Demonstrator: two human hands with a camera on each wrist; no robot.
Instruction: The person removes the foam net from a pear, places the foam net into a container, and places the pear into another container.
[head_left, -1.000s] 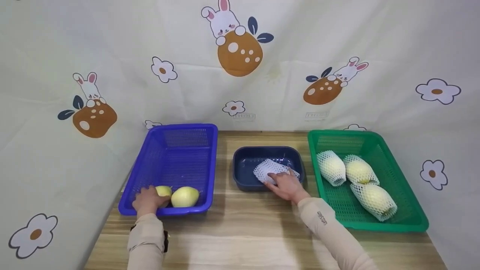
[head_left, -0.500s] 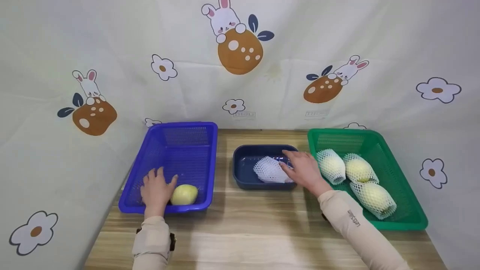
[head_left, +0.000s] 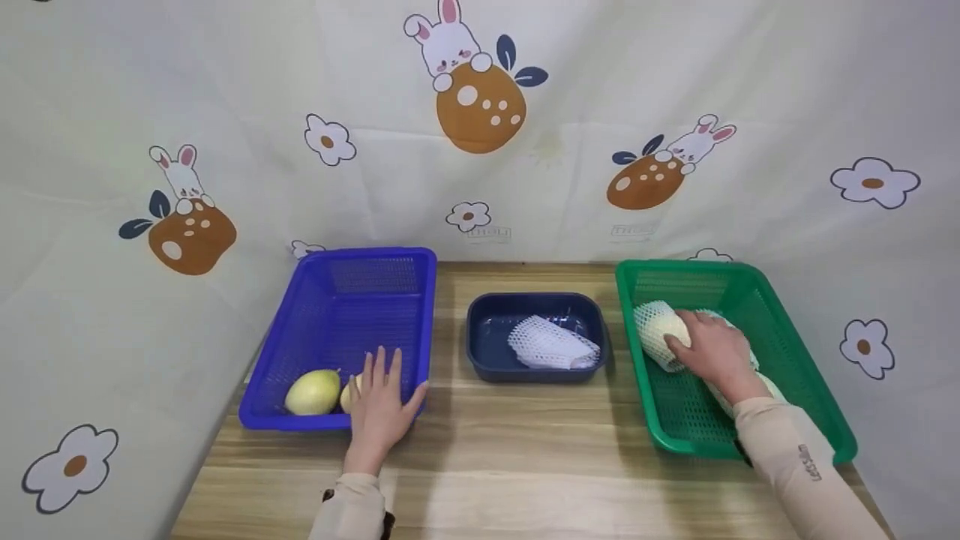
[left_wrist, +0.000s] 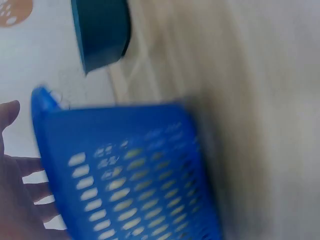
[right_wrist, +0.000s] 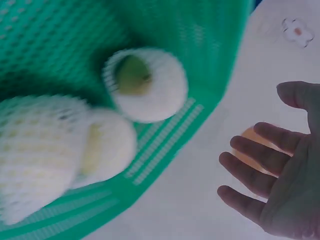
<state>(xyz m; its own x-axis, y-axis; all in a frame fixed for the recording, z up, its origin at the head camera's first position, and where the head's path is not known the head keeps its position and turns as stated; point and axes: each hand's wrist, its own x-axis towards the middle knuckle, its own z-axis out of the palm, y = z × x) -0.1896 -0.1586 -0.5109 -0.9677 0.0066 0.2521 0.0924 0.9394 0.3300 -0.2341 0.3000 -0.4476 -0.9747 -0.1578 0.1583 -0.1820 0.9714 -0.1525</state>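
My left hand (head_left: 382, 409), fingers spread and straight, is over the front right corner of the blue basket (head_left: 262, 352). It partly covers one pale yellow pear (head_left: 349, 393); a second pear (head_left: 313, 391) lies to its left. My right hand (head_left: 716, 349) hovers over the green basket (head_left: 806, 360). The right wrist view shows its fingers loosely extended, with nothing in them. In that basket lie three pears in white foam nets, one netted pear (head_left: 660, 334) left of the hand, the others partly hidden beneath hand and forearm in the head view.
Between the two baskets stands a small navy tub (head_left: 487, 367) with loose white foam netting (head_left: 551, 345) in it. All three containers sit on a wooden table (head_left: 510, 465). A patterned curtain (head_left: 570, 172) hangs right behind them.
My right hand has left the foam netting in the tub and moved right, over the green basket. My left hand has let go of the left pear and shifted right, fingers spreading.
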